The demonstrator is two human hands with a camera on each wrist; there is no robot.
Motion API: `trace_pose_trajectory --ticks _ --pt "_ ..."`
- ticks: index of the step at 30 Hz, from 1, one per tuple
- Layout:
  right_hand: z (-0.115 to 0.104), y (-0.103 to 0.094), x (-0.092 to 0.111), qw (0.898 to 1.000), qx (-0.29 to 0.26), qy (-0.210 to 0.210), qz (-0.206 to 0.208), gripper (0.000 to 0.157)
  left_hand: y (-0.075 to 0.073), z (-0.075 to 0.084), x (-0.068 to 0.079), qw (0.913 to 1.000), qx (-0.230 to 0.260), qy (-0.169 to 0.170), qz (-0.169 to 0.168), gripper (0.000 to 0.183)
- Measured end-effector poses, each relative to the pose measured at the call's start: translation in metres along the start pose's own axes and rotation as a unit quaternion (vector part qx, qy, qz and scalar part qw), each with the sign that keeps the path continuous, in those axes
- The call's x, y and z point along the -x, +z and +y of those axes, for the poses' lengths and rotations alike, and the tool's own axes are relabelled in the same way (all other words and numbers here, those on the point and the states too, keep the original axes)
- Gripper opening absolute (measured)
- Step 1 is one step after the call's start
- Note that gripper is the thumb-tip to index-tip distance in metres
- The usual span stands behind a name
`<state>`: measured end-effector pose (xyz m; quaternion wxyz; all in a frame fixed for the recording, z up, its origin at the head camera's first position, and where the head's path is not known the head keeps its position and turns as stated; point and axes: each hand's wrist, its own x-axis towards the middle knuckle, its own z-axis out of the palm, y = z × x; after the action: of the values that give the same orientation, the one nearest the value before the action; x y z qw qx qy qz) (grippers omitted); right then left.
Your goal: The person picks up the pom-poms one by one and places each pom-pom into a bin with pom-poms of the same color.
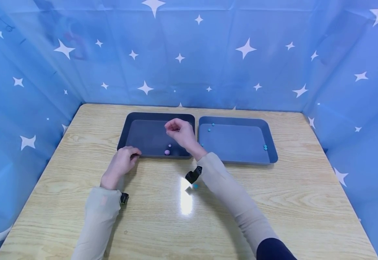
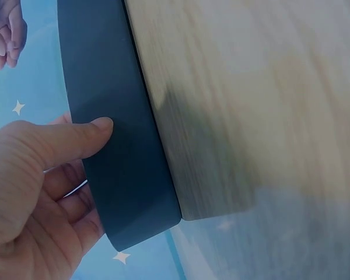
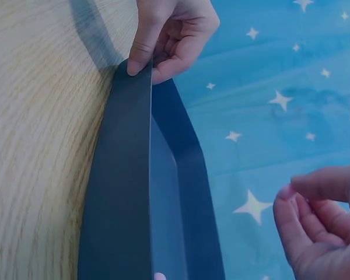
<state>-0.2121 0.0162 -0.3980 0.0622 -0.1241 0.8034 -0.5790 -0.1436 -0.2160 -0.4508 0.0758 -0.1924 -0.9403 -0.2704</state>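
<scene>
My left hand grips the front left rim of a dark tray. In the left wrist view its thumb lies on the outer face of the tray wall, the other fingers behind it. My right hand is over the right part of that tray. In the right wrist view it pinches a small pink ball between thumb and fingertip. A larger pink-purple ball and a smaller pink ball lie in the dark tray near its front wall.
A blue-grey tray stands just right of the dark one, with several turquoise balls inside. On the wooden table, something small and turquoise lies beneath my right wrist. A blue star-patterned curtain closes off the back and sides.
</scene>
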Motion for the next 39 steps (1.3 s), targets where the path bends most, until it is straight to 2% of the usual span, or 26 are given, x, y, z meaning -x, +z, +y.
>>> trace_pose_trajectory --ticks 11,17,30,39 --pt "0.005 0.012 -0.009 0.996 -0.068 0.042 0.027 0.015 -0.001 0.001 0.000 1.0000 -0.003 0.000 -0.003 0.012" --pt "0.004 0.016 -0.012 0.995 -0.084 0.050 0.032 0.016 0.000 0.001 0.000 1.0000 -0.006 0.002 -0.006 0.013" --pt "0.012 0.020 -0.021 0.993 -0.071 0.082 0.036 0.014 0.000 -0.002 -0.002 1.0000 -0.006 0.002 -0.004 0.013" --pt "0.017 0.015 -0.018 0.992 -0.068 0.098 0.030 0.018 0.000 -0.002 -0.001 0.9999 -0.011 0.001 -0.001 0.013"
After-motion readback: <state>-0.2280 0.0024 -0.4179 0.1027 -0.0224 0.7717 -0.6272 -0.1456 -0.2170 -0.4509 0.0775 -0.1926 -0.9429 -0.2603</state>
